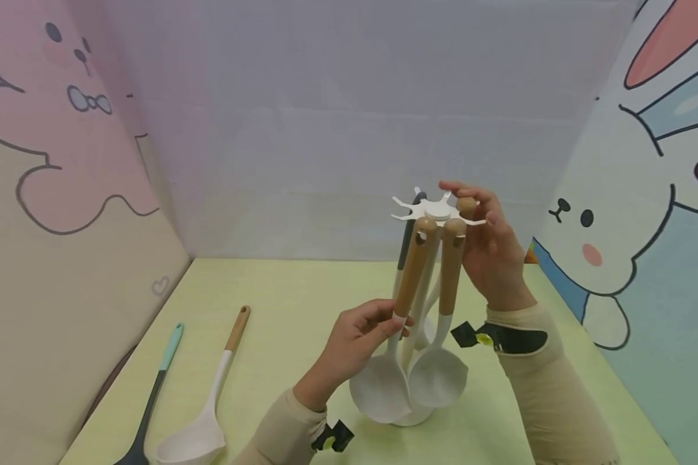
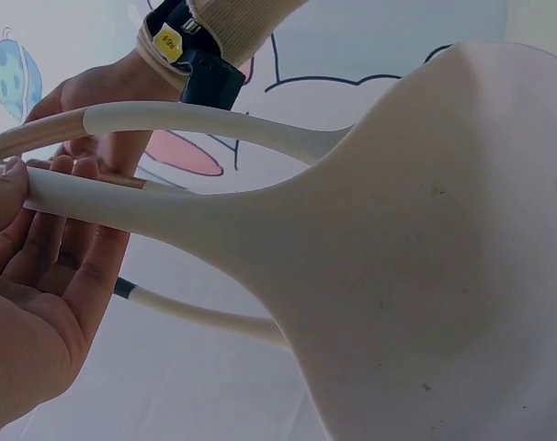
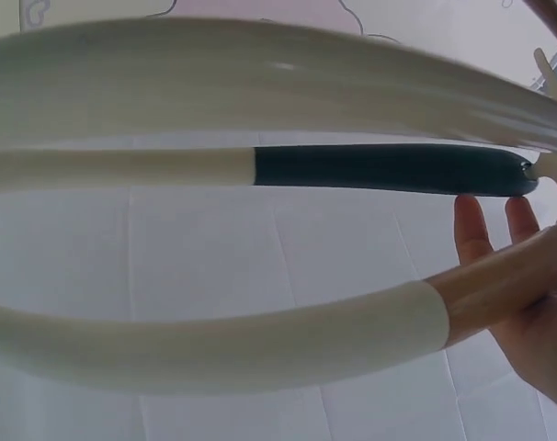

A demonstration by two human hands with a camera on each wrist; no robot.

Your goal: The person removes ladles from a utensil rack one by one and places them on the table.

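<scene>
A white utensil rack (image 1: pixel 437 210) with hooked arms stands on the table, holding several hanging utensils. My left hand (image 1: pixel 355 339) pinches the white neck of the front left ladle (image 1: pixel 379 387), just below its wooden handle. Beside it hangs another white ladle (image 1: pixel 439 378) with a wooden handle. At the rack's top right, my right hand (image 1: pixel 494 258) holds the wooden handle (image 1: pixel 467 206) of a utensil behind, its head mostly hidden; one finger reaches to a hook. A dark-handled utensil (image 3: pixel 389 169) hangs at the far side, with right fingertips close to its end.
On the left of the yellow-green table (image 1: pixel 285 284) lie a white slotless-looking ladle (image 1: pixel 192 436) with a wooden handle and a dark utensil (image 1: pixel 151 400) with a mint handle end. Cartoon-printed cloth walls (image 1: pixel 628 213) enclose both sides, and a plain pale cloth (image 1: pixel 349 142) hangs behind.
</scene>
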